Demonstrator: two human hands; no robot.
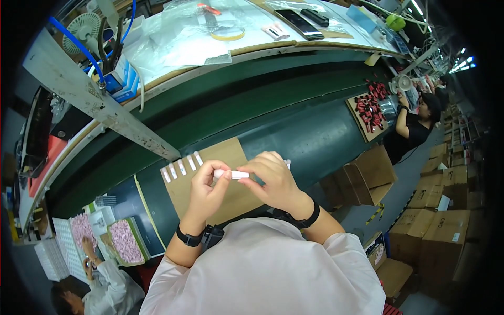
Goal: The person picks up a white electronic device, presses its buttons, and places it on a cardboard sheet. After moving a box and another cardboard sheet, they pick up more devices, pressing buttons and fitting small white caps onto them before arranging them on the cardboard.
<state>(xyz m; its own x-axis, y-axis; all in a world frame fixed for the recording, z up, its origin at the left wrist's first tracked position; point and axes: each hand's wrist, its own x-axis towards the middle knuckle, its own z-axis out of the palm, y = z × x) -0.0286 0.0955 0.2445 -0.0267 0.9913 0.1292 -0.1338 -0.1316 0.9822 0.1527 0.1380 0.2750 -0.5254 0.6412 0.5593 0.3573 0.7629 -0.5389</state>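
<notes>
A small pale pink cosmetic tube (240, 175) lies crosswise between my hands, above a brown cardboard sheet (231, 152). My left hand (207, 186) pinches its left end between thumb and fingers. The fingers of my right hand (274, 178) close on its other end. Several similar pink-and-white tubes (181, 167) lie in a slanting row along the cardboard's far left edge. Just past my right hand, part of another pale tube (287, 164) shows; the hand hides the rest.
The cardboard lies on a green conveyor belt (310, 131). A slanting metal post (105, 100) rises at left. Open cardboard boxes (362, 178) stand at right. A co-worker (412, 123) sits beyond red-and-black pieces (370, 107); another (113, 278) works by pink pieces (125, 241).
</notes>
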